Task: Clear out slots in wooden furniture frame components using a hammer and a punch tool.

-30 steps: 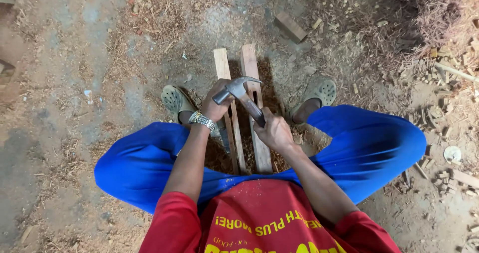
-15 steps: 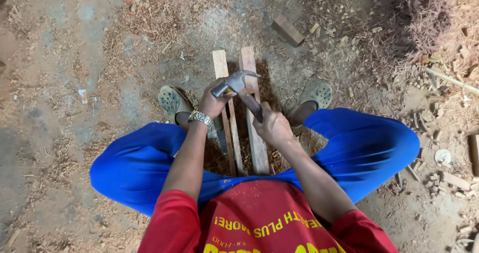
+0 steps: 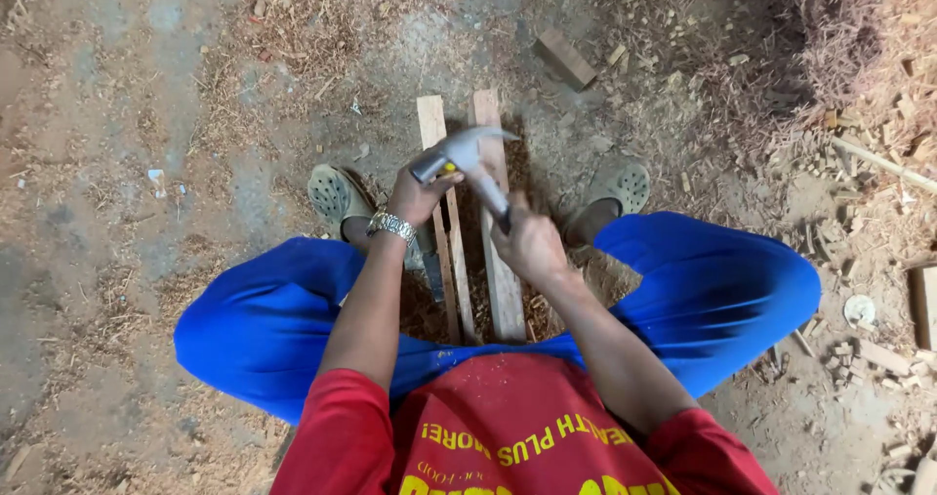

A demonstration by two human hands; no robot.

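I squat over two wooden slats [image 3: 486, 124] lying side by side on the dirt between my feet. My right hand [image 3: 530, 243] grips the handle of a steel claw hammer [image 3: 467, 151], whose head is raised over the slats. My left hand [image 3: 420, 194], with a metal watch on the wrist, is closed just under the hammer head, fingers pinched near the left slat [image 3: 430, 124]. What the left fingers pinch is hidden. Blue trousers [image 3: 722, 290] cover my knees on both sides.
Grey clogs [image 3: 332, 194] are on my feet. A short wood block [image 3: 566, 58] lies beyond the slats. Wood offcuts and chips [image 3: 878, 358] litter the right side, with a heap of shavings [image 3: 839, 46] at upper right. Sawdust covers the dirt floor.
The hammer head has shifted slightly up and left over the slats. Both hands keep their hold and place.
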